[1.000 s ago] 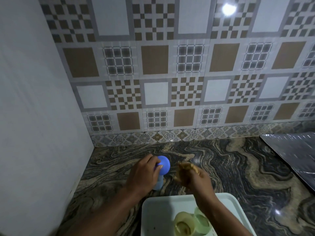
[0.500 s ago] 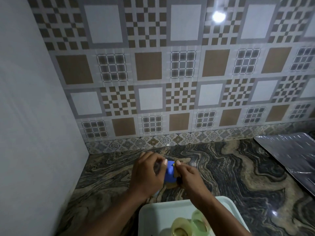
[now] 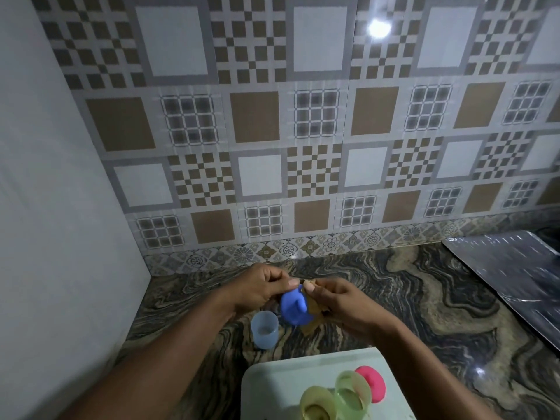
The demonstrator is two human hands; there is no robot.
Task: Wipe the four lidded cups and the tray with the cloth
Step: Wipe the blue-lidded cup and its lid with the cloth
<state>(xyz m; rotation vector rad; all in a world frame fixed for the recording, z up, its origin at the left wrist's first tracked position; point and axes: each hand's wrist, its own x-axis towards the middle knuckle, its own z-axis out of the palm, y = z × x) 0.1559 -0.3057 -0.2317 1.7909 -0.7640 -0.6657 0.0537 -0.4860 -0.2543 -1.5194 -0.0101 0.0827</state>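
Blue lid sat mid-frame, pinched between both hands. The left hand had its fingers curled on the top edge, and the right hand pinched the tan cloth against its right side. Its pale blue cup stood open on the bench, just lower left, nearer the left hand. Half a second earlier that hand mostly hid the cup; now it showed fully, lid clear. The tray sat bottom centre.

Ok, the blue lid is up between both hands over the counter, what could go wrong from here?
The left hand pinches the blue lid in mid-air while the right hand presses the cloth against it; it could slip onto the stone counter. The open blue cup stands close beneath the left hand, so a careless move might tip it.
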